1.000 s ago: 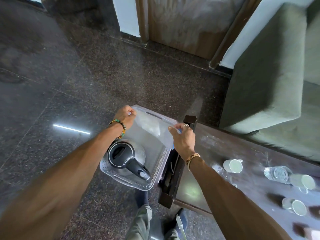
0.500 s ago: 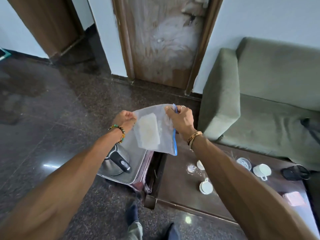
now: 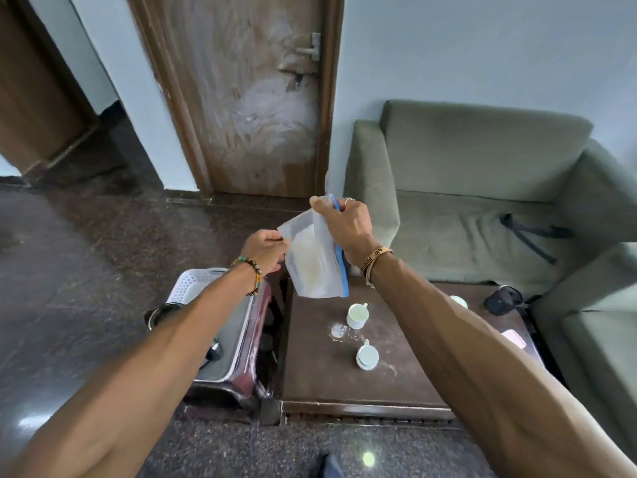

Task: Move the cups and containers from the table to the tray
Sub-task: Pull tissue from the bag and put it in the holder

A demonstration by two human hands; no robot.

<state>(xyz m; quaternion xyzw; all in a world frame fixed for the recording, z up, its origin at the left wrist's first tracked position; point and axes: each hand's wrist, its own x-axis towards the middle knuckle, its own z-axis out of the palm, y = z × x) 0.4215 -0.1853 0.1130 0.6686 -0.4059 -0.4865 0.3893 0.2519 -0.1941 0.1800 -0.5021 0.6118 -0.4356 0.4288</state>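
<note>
Right hand (image 3: 344, 225): thumb and fingers pinch the top corner of the zip bag (image 3: 312, 267), at its blue seal strip. Left hand (image 3: 265, 250): pinches the opposite edge.
Zip bag: clear soft plastic, pale contents, held in the air over the far left corner of the table (image 3: 320, 377).
Table: dark brown, scuffed. It bears 2 white cups, mouths up: far cup (image 3: 357, 315) and near cup (image 3: 367, 357).
Tray (image 3: 193, 282): white perforated plastic, left of the table, partly behind the left forearm (image 3: 172, 339).
Sofa (image 3: 482, 167): green fabric, beyond the table.

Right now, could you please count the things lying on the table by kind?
White cups: 2
Clear glass: 1
Partly hidden pale item: 1
Black item: 1
Pink item: 1
Total: 6
</note>
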